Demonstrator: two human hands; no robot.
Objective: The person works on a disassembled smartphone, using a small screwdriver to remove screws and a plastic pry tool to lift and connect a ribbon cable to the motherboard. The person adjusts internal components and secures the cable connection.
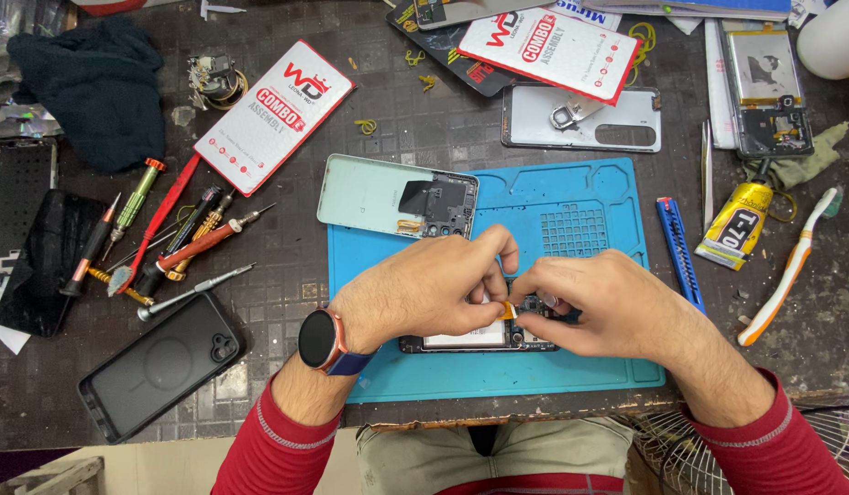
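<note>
An opened phone body (pixel 479 340) lies on a blue work mat (pixel 589 197), mostly covered by my hands. My left hand (pixel 434 289), with a watch on the wrist, presses down on the phone and pinches near a small orange flex cable (pixel 509 310). My right hand (pixel 600 302) meets it from the right, fingertips closed on a small part at the phone's top end. A pale green back cover (pixel 365 192) with its camera module lies just behind my hands, half on the mat.
Several screwdrivers (pixel 168 243) and a black phone case (pixel 159 367) lie left. White and red boxes (pixel 273 115), a grey back cover (pixel 617 119), a glue tube (pixel 738 225), a blue cutter (pixel 678 252) and a toothbrush (pixel 791 266) lie behind and right.
</note>
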